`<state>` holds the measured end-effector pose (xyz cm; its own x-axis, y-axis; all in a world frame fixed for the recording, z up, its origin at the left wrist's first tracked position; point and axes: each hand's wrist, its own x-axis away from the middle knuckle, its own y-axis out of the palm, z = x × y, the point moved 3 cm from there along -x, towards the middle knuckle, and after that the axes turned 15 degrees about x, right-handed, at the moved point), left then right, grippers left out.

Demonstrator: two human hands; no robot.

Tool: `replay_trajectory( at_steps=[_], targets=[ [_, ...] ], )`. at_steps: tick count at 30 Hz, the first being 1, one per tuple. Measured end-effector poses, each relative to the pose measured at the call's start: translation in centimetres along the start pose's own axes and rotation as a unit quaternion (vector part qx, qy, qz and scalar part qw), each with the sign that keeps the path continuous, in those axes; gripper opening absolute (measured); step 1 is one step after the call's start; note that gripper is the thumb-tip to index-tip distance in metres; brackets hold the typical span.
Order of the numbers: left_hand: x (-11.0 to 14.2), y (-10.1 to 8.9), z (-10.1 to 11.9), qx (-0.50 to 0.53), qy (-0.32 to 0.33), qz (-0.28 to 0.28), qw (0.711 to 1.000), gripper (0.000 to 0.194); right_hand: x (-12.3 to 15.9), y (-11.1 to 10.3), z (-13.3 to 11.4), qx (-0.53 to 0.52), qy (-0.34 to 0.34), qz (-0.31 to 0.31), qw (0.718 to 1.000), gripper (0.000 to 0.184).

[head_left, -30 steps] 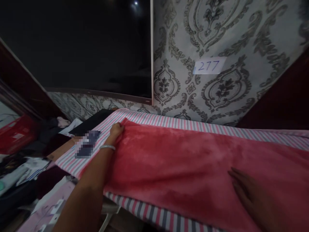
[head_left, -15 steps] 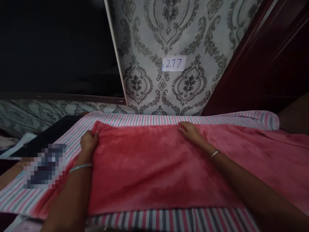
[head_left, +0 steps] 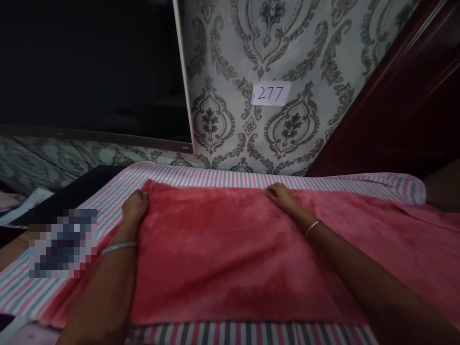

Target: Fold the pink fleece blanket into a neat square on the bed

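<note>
From my end, one red cloth [head_left: 215, 239] spreads largest, around six o'clock, its long axis running nine to three; it lies between the two hands and on past the right one toward three. My left hand [head_left: 135, 205] is nearer its far corner, at ten on the cloth's own dial, fingers curled closed on the edge; my right hand [head_left: 282, 195] bends over the far edge, whether pinching I can't tell. By size, I then count one dark screen [head_left: 89, 62] at ten, one striped cover [head_left: 223, 178] underneath, one numbered card [head_left: 270, 93] at one, and two bracelets [head_left: 118, 247].
</note>
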<state>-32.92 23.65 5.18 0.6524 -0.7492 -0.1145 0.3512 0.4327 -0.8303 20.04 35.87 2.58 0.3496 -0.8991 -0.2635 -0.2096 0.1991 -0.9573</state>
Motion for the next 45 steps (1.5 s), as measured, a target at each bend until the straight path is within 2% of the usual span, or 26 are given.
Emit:
replay_trajectory(
  at_steps=[3,6,9,11,14,16,18,20,23,26,29,33,36,39,42,45],
  targets=[
    [0.6,0.1,0.8,-0.052,0.000,-0.030,0.998,0.043,-0.1,-0.2,-0.5,-0.021,0.034,-0.001,0.999,0.012],
    [0.9,-0.4,0.8,-0.039,-0.005,-0.015,0.999,0.041,0.1,-1.6,-0.2,-0.132,0.064,0.022,0.989,0.010],
    [0.8,-0.9,0.1,0.007,-0.023,0.021,0.999,0.039,0.6,-4.0,1.1,-0.279,0.045,-0.001,0.959,0.024],
    [0.6,-1.0,-0.2,0.029,-0.031,0.043,0.998,0.038,0.6,-5.3,2.2,-0.323,0.044,-0.031,0.945,0.031],
    [0.5,-0.8,-0.2,0.017,-0.038,0.037,0.998,0.036,0.2,-5.0,2.8,-0.237,0.067,-0.081,0.966,0.017],
    [0.5,-0.5,0.0,0.004,-0.042,0.027,0.999,0.036,0.0,-3.5,2.6,-0.153,0.083,-0.111,0.979,0.006],
    [0.7,-0.4,0.2,0.008,-0.042,0.029,0.999,0.037,-0.1,-1.8,2.5,-0.104,0.102,-0.106,0.984,0.001],
    [0.9,-0.4,0.2,0.022,-0.038,0.039,0.998,0.038,0.0,-0.6,2.6,-0.085,0.106,-0.081,0.987,0.004],
    [1.2,-0.7,0.1,0.047,-0.034,0.074,0.996,0.040,0.1,-0.1,3.2,-0.069,0.084,-0.034,0.993,0.009],
    [1.3,-0.9,0.0,0.052,-0.035,0.096,0.993,0.041,0.1,0.0,3.5,-0.038,0.070,-0.037,0.996,0.010],
    [1.1,-0.8,0.1,0.033,-0.036,0.077,0.996,0.041,0.2,0.3,3.2,0.015,0.071,-0.060,0.996,0.015],
    [0.9,-0.6,0.4,-0.008,-0.022,0.051,0.998,0.040,0.5,0.5,2.7,0.094,0.050,-0.041,0.993,0.027],
    [1.3,-0.5,0.5,-0.020,-0.021,0.019,0.999,0.040,0.8,0.6,2.9,0.111,0.036,-0.054,0.992,0.032],
    [2.0,-1.4,0.8,0.002,0.003,0.041,0.999,0.039,0.4,0.1,3.5,0.091,0.010,-0.060,0.994,0.026],
    [2.2,-3.6,1.2,0.011,0.022,0.104,0.994,0.038,-1.0,-1.5,4.3,0.028,-0.010,-0.030,0.999,0.024],
    [1.6,-5.8,1.8,-0.012,0.040,0.154,0.987,0.036,-2.9,-2.7,4.7,-0.009,-0.002,-0.012,1.000,0.027]
  ],
)
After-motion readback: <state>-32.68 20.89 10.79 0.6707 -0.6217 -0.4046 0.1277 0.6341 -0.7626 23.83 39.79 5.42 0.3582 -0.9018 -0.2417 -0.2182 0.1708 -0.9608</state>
